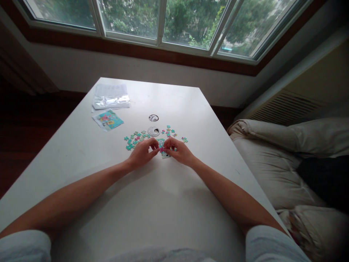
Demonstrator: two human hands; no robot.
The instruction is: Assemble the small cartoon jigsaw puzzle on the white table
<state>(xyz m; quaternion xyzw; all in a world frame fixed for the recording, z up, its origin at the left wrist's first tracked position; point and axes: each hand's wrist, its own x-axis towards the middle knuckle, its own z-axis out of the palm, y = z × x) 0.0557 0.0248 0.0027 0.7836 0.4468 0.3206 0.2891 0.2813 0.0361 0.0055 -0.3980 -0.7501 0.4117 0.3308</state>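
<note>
Overall, the widest thing in sight is the window [188, 23], far ahead of the hands with trees behind its panes. Next comes the white table [155, 203], spreading beneath both forearms and reaching well past the hands. Off to the right of the hands, beyond the table's edge, lies a pale padded sofa [264, 160]. Ahead and to the left of the hands, a clear plastic packet [111, 97] lies flat, papers with it. The left hand [142, 151] and right hand [178, 150] face each other, fingers curled, thumbs and fingertips pinching close together. Nearer the left hand than the packet is a colourful picture [109, 119]. A patterned card [165, 156] shows partly under the fingers, and two round discs [153, 118] sit just beyond them, one behind the other. Loose puzzle pieces [128, 148] scatter beside the left hand and ahead of the right. Smallest is the pink piece [161, 149], between both hands' fingertips; whether it touches the card I cannot tell.
</note>
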